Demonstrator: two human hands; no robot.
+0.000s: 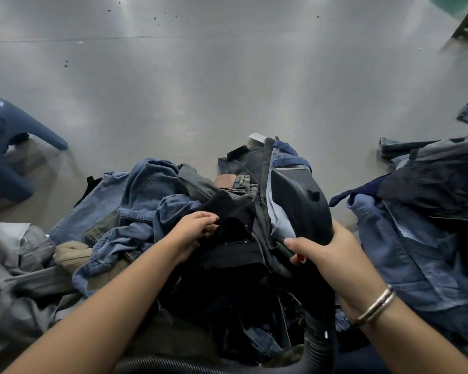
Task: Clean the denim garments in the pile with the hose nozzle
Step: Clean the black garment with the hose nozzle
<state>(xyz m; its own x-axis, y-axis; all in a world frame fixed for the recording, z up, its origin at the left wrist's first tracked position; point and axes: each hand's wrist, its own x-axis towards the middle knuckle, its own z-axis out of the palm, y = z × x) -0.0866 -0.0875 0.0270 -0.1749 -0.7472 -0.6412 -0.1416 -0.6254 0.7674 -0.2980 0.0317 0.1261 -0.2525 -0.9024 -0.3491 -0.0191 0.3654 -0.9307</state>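
Rumpled heap of blue and black denim garments (152, 201) lower centre, right hand (333, 255) gripping wide black plastic hose nozzle (300, 203), left hand (195, 233) pinching black cloth (235, 220).

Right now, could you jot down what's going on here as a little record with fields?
setting: grey floor with heaps of denim
left hand: grips a dark garment on top of the pile
right hand: holds the black hose nozzle, its mouth toward the far end of the pile
hose: ribbed, runs down from the nozzle
second heap: blue denim, to the right
nearby: blue plastic stool, left
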